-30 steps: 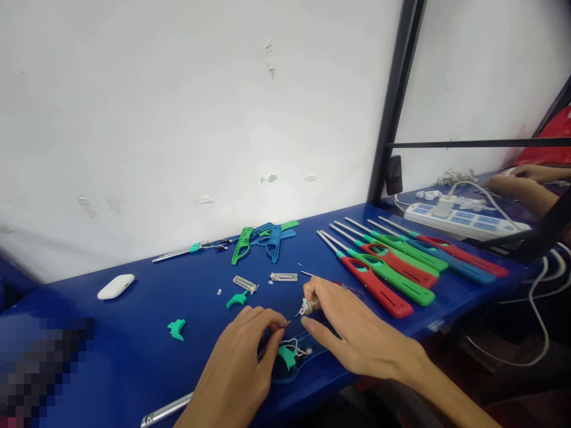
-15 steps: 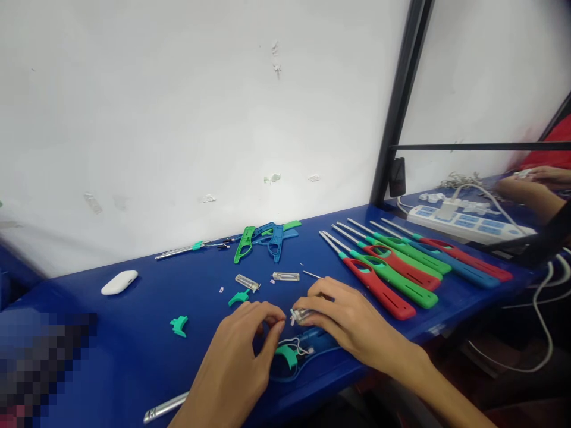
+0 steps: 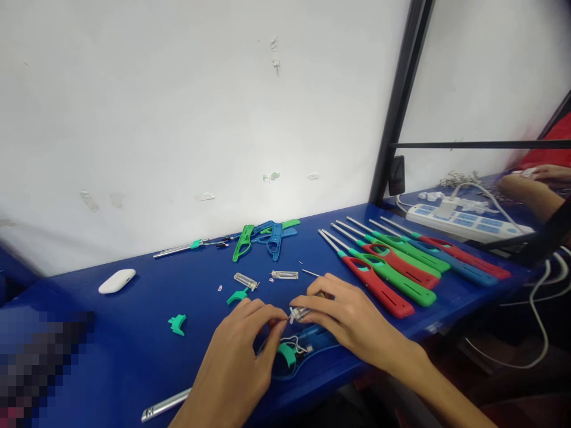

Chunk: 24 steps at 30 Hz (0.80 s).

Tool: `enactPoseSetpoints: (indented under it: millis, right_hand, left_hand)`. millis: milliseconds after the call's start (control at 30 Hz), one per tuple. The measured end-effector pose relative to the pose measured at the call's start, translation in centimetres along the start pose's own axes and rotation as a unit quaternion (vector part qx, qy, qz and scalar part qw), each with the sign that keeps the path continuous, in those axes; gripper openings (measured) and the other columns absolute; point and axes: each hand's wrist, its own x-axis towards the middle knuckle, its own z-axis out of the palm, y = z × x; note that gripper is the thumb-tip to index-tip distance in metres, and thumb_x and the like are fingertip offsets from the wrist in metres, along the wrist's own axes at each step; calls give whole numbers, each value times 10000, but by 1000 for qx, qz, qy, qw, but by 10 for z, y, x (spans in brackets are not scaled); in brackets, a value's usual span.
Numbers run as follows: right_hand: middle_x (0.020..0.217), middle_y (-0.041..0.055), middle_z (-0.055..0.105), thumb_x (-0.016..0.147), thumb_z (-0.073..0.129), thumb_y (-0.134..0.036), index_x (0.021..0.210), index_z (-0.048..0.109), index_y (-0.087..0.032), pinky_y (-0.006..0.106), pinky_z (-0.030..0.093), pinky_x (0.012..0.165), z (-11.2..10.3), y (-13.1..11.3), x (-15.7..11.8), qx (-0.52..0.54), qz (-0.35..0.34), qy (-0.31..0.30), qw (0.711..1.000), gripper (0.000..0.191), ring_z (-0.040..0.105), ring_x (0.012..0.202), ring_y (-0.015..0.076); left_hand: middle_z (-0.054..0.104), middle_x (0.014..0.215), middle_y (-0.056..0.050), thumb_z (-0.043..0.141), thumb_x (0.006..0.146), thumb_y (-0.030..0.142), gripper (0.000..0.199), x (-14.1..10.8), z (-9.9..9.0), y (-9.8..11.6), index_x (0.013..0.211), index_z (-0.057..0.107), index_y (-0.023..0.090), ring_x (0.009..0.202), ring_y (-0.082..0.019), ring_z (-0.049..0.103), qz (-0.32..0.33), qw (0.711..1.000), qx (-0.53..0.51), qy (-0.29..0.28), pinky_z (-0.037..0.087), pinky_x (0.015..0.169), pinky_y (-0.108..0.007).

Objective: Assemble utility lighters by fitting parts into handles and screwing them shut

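Right hand (image 3: 352, 312): fingers grasping tank (image 3: 301, 313), tip left bare, likely for access; left hand (image 3: 243, 345): fingers pinched beside tip, anything between too small to tell; blue shell (image 3: 323, 337) just below on counter (image 3: 129, 351), trigger (image 3: 288, 355) exposed

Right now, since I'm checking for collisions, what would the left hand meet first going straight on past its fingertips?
Likely the clear part held in the right hand, just ahead of the left hand; depth is hard to judge.

No readable text — no legible labels, brands, numbers, signs.
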Motion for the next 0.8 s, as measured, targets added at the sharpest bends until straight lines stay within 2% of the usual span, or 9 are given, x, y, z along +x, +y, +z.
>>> enactPoseSetpoints:
  millis: [233,433,800]
  right_hand:
    - [993,67,680,1121,530,-303,1292,753,-251,334,536,779,-1,0,-2,-8,-14,11,1000,286,650,852,186]
    - [971,67,651,1130,501,-274,1278,766,-255,315,531,745,-1,0,-3,-1,-33,24,999,305,620,818,173]
    - [996,72,634,1113,521,-213,1302,758,-246,309,567,790,0,3,-6,38,-31,13,999,305,622,865,173]
  left_hand:
    - [718,900,1,522,1057,209,227,2,4,2,958,718,268,846,-211,679,30,999,17,15,511,910,-397]
    - [712,903,-22,497,1043,164,253,2,8,3,945,716,243,844,-219,681,57,997,39,33,526,763,-350]
    - [715,919,-26,503,1036,120,245,1,9,2,971,715,224,829,-213,693,102,991,76,52,552,750,-334]
